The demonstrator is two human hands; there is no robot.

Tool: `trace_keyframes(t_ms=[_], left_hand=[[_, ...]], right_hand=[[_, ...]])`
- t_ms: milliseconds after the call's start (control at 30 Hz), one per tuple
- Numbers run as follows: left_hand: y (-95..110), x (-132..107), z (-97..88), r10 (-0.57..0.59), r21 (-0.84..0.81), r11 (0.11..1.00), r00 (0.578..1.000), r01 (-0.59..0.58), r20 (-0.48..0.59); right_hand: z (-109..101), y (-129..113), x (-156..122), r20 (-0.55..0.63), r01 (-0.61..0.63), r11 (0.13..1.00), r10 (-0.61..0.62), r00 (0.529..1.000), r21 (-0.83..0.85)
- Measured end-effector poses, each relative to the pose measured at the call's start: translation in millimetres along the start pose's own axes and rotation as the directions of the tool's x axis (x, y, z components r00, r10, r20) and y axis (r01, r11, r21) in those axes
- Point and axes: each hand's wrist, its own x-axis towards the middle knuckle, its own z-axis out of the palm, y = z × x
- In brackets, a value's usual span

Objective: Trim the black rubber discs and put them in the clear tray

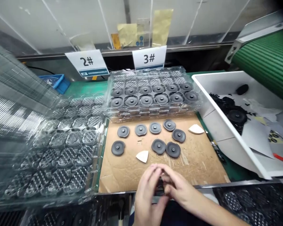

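My left hand (145,196) and my right hand (179,188) meet at the cardboard's front edge, fingers curled toward each other and fingertips touching. Something dark shows in the gap between them, mostly hidden by the fingers, so its kind cannot be made out. Beyond them, several dark grey rounded discs with a small centre hub, such as this disc (158,146), lie spread on the cardboard sheet (122,175). A white wedge-shaped pad (142,156) lies just ahead of my left hand. Another white wedge pad (196,129) rests at the sheet's right side.
A clear blister tray (153,108) behind the cardboard holds two rows of discs. Clear trays (73,150) stand on the left. To the right, a white bin (231,138) contains black scraps, below a green roller (269,56). A dark-handled tool (218,152) lies beside the bin.
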Motion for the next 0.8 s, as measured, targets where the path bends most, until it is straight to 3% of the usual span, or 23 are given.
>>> trace_keyframes(t_ms=[67,133,200,300,433,567,633,700,767,800], left_hand=[[-4.5,-1.2,-23.7,-0.292,-0.343,0.908,0.951,0.241,-0.103],[-9.4,-2.3,-45.9,-0.531,-0.685,0.646,0.843,0.336,-0.087],[-13.4,-3.5,-63.7,-0.633,-0.858,0.402,0.774,0.32,-0.008],[-17.7,-5.8,-78.6,-0.683,-0.935,0.224,0.729,0.274,0.05],[-20.8,-6.0,-77.7,-0.687,-0.951,0.155,0.721,0.267,0.091],[-16.5,0.0,-64.9,-0.661,-0.943,0.161,0.741,0.291,0.116],[-11.7,3.1,-58.3,-0.642,-0.931,0.196,0.758,0.308,0.116],[-7.2,4.4,-53.6,-0.621,-0.911,0.224,0.771,0.346,0.14],[-3.7,3.7,-51.3,-0.606,-0.893,0.241,0.778,0.381,0.168],[-2.2,3.0,-50.6,-0.609,-0.885,0.248,0.773,0.395,0.174]], right_hand=[[3.3,-2.2,25.7,-0.021,0.034,0.917,-0.046,0.999,-0.397],[10.0,4.1,50.1,-0.105,-0.009,0.758,-0.079,0.991,-0.652],[21.2,17.8,67.0,-0.145,-0.024,0.705,-0.112,0.983,-0.709],[38.2,39.1,74.4,-0.072,0.072,0.716,-0.168,0.983,-0.694],[36.7,38.5,73.7,0.006,0.165,0.734,-0.214,0.977,-0.658],[25.1,-5.0,74.0,-0.074,0.141,0.769,-0.238,0.968,-0.623],[31.5,-31.0,65.5,-0.156,0.197,0.801,-0.338,0.928,-0.565],[45.0,-50.4,51.2,-0.174,0.357,0.77,-0.51,0.843,-0.529],[57.8,-60.7,36.8,-0.076,0.477,0.693,-0.605,0.793,-0.541],[61.5,-63.2,31.5,0.004,0.493,0.67,-0.59,0.807,-0.555]])
